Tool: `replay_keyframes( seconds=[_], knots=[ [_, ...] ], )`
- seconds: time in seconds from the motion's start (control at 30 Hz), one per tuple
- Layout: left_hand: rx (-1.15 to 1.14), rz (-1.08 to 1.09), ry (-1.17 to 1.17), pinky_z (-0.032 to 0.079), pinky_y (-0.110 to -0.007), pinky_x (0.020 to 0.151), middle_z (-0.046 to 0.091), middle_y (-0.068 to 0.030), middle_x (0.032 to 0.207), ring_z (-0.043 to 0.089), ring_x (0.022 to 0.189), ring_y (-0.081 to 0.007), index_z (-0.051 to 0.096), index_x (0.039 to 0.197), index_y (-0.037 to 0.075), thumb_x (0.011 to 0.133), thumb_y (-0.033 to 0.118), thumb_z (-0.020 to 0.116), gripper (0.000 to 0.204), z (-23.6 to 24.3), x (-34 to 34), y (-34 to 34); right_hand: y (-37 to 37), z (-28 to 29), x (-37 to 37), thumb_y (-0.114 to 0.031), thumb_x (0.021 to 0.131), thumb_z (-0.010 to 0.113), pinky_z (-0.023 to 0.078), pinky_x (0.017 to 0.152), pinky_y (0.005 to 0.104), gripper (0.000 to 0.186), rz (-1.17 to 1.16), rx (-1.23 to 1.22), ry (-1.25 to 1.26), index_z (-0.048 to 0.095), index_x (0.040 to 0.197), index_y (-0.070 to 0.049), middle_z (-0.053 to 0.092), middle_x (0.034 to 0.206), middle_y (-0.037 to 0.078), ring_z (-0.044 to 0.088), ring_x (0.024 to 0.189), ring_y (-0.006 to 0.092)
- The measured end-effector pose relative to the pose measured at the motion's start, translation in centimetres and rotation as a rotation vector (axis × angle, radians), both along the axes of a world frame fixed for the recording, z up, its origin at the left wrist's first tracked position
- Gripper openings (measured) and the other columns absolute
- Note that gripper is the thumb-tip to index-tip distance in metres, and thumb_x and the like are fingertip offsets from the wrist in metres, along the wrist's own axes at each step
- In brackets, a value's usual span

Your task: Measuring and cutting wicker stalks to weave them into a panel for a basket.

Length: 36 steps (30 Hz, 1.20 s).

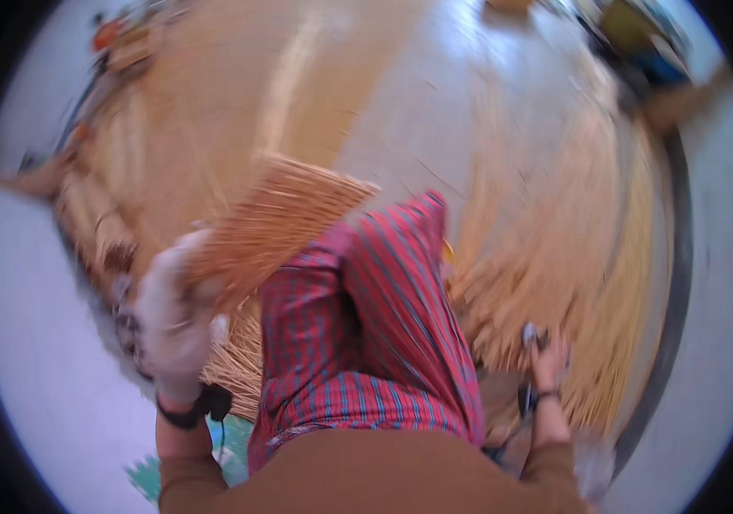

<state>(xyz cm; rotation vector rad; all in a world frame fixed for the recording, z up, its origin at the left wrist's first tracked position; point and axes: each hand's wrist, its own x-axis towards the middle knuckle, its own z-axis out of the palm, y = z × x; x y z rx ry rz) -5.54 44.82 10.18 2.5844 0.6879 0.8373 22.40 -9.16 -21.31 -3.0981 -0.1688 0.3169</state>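
Note:
My left hand [176,295], in a pale glove and blurred by motion, grips the lower left edge of a flat woven reed panel [285,218]. The panel reaches over my knees, tilted, its far corner beside the red striped cloth [384,274] on my lap. My bare right hand [550,364] is low on the right, by the near ends of long loose reeds [546,248]. Its fingers are curled against a small silvery and dark object [533,334], whose kind I cannot make out.
More cut reeds [236,364] lie beside my left leg. A rolled bundle [105,227] rests along the left wall. Far off at the upper right is a cluster of objects [640,38], too blurred to name. Stray reed pieces lie on the floor [401,111].

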Motion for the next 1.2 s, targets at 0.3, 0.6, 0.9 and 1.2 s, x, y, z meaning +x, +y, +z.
replay_keyframes(
  seconds=[0.3, 0.6, 0.9, 1.2],
  knots=[
    [-0.678, -0.512, 0.364, 0.052, -0.033, 0.09, 0.072, -0.015, 0.107, 0.067, 0.099, -0.0177, 0.064, 0.124, -0.007, 0.096, 0.012, 0.068, 0.034, -3.4, 8.4, -0.4, 9.4, -0.6, 2.3, -0.016, 0.092, 0.066, 0.056, 0.088, 0.0434, 0.032, 0.157, 0.489, -0.036, 0.066, 0.124, -0.01, 0.066, 0.117, 0.013, 0.066, 0.106, 0.0331],
    [-0.313, -0.368, 0.321, 0.054, -0.039, 0.078, 0.072, -0.0183, 0.101, 0.07, 0.086, -0.0364, 0.065, 0.121, 0.001, 0.098, 0.031, 0.067, 0.038, -10.7, 8.6, -2.3, 18.1, -12.3, 4.7, -0.019, 0.088, 0.069, 0.054, 0.089, 0.0483, 0.047, 0.084, 0.661, 0.322, 0.06, 0.133, -0.01, 0.07, 0.108, 0.023, 0.068, 0.102, 0.0409],
    [-0.25, -0.211, 0.352, 0.054, -0.041, 0.074, 0.071, -0.0186, 0.095, 0.069, 0.082, -0.0379, 0.065, 0.114, -0.001, 0.096, 0.028, 0.07, 0.035, -11.5, 8.5, -3.2, 24.1, -17.1, 9.2, -0.034, 0.089, 0.073, 0.046, 0.11, 0.0433, 0.074, 0.01, 0.57, 0.401, 0.045, 0.151, -0.006, 0.062, 0.135, 0.026, 0.057, 0.13, 0.0405],
    [-0.209, -0.234, 0.324, 0.054, -0.041, 0.074, 0.072, -0.0184, 0.096, 0.07, 0.082, -0.0375, 0.066, 0.113, -0.001, 0.094, 0.026, 0.072, 0.033, -12.0, 8.6, -3.0, 21.8, -16.7, 9.7, -0.029, 0.087, 0.067, 0.052, 0.101, 0.0445, 0.051, -0.058, 0.479, 0.436, 0.064, 0.133, -0.006, 0.07, 0.121, 0.022, 0.066, 0.115, 0.0379]
  ],
)
